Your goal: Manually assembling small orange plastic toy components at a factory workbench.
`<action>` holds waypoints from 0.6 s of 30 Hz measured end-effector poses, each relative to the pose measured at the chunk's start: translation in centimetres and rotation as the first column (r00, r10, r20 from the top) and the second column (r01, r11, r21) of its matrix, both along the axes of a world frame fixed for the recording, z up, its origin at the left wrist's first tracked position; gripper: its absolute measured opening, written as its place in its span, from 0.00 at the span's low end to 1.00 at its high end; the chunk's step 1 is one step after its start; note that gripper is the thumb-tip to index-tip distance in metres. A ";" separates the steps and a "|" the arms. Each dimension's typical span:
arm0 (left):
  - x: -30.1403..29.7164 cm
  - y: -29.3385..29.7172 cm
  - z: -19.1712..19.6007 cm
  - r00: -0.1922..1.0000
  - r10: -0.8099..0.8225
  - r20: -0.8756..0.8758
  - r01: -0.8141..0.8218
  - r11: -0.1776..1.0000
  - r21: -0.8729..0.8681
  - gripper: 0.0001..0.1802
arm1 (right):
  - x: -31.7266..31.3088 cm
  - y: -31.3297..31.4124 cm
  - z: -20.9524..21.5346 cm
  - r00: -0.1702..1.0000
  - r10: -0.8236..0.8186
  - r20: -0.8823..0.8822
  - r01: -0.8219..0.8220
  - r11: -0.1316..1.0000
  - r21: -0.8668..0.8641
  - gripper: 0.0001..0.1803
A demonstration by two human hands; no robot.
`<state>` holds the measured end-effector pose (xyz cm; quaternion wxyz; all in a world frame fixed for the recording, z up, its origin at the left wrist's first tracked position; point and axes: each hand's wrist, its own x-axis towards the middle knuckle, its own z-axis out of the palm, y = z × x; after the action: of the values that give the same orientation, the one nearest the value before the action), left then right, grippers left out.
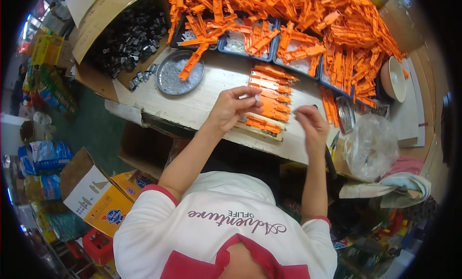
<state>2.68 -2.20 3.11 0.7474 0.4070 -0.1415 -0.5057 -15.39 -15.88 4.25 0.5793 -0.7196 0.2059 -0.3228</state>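
My left hand [230, 109] is closed in a pinch on a small white piece [257, 97], held above the left side of a row of orange plastic parts [275, 97]. The parts lie side by side on the worktable. Closest to me, one more orange part [262, 124] sits on a pale block [280, 136], just right of my left wrist. Off the row's right end is my right hand [314, 126], its thumb and fingertips together. Whatever they may hold is too small to make out.
Orange parts [356, 29] are heaped at the back, partly over blue trays [274, 41] of small pieces. A round metal dish [163, 82] stands left, beside a carton of black metallic pieces [130, 38]. On the right are a bowl [393, 79], a plastic bag [370, 146] and a cloth [404, 186].
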 end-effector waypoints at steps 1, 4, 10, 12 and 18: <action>-0.7 0.4 -0.2 0.997 -0.025 -0.070 0.024 0.999 -0.027 0.12 | 1.0 1.1 0.3 0.999 0.049 0.019 -0.047 0.992 -0.118 0.06; -1.9 1.1 -0.3 0.985 -0.062 -0.159 0.054 0.997 -0.052 0.10 | 3.1 3.2 0.7 0.997 0.067 0.039 -0.062 0.992 -0.114 0.04; -2.5 1.6 -0.2 0.989 -0.083 -0.119 0.073 0.994 -0.081 0.08 | 3.8 4.1 0.4 0.993 0.116 -0.012 -0.117 0.991 -0.058 0.03; -2.5 1.8 -0.1 0.994 -0.077 -0.076 0.070 0.994 -0.086 0.08 | 3.8 4.1 0.4 0.991 0.131 -0.027 -0.133 0.989 -0.069 0.03; -2.7 1.8 -0.3 0.996 -0.015 0.086 0.022 0.996 -0.087 0.10 | 4.3 4.4 0.2 0.978 0.191 -0.086 -0.198 0.976 -0.087 0.03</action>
<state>-0.05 -0.41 2.81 0.7532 0.3936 -0.1989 -0.4881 -11.12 -11.51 4.50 0.5649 -0.7749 0.1410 -0.2462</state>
